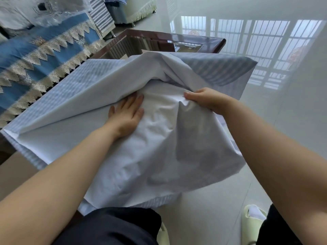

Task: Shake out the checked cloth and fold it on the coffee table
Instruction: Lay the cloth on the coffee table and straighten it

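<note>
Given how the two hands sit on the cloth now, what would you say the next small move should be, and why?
Probably carry the raised fold across. The left hand presses the cloth flat on the coffee table, while the right hand grips a lifted, bunched part.

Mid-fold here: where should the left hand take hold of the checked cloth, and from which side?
Probably the near-left corner of the checked cloth, approached from the left. There the layered edges hang off the coffee table, so fingers can pinch them. The left hand lies flat mid-cloth; the right hand already grips the raised fold.
</note>
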